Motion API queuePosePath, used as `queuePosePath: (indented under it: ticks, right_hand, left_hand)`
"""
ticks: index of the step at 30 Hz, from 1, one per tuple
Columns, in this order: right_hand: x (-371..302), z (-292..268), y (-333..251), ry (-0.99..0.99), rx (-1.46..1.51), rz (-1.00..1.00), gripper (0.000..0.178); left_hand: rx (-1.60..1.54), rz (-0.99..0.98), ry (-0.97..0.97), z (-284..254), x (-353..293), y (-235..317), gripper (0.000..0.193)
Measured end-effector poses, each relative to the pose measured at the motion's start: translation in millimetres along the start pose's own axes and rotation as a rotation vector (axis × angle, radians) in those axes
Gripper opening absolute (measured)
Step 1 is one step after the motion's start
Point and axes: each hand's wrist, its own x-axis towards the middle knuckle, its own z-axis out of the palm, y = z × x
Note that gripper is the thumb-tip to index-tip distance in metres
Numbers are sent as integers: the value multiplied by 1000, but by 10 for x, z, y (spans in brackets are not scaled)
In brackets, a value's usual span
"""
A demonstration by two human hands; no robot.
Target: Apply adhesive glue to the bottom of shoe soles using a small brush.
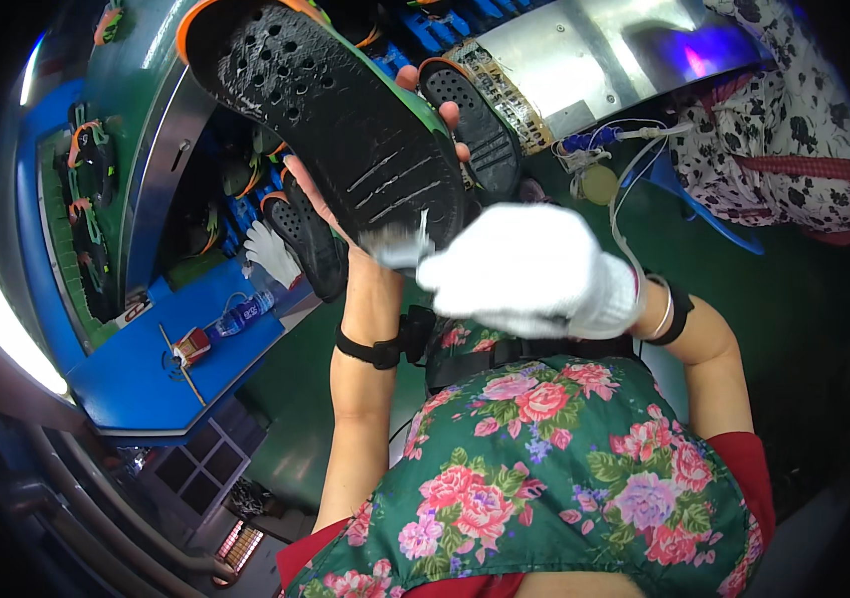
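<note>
My bare left hand (317,199) grips a shoe (345,130) from beneath, fingers curled round its far edge and thumb along the near side. The shoe's black, glossy underside faces up, with round holes toward the toe and grooves toward the heel; orange and green show along its rim. In a white knit glove, my right hand (519,269) is closed on a brush (395,247), its blurred bristles at the heel end of the underside. Whitish wet streaks lie there. The brush's handle is hidden inside the glove.
Black soles (470,120) lie just beyond the shoe, another sole (305,234) to its left. On a blue table (136,389) at left are a white glove (270,254), a plastic bottle (243,314) and a small red container (191,346). A person in patterned clothing (794,130) is at right.
</note>
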Motion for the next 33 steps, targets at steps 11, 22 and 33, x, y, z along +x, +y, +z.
queuePosePath:
  ticks: [11,22,33]
  right_hand:
    - [-16,-12,21,-97,250,19,28]
    - [-22,1,56,-273,276,-100,28]
    - [159,-62,79,-137,317,-21,20]
  left_hand:
    - [11,-122,72,18,-76,116,115]
    - [358,-158,547,-35,-271,245,102]
    - [187,-126,546,-1,-313,421,41]
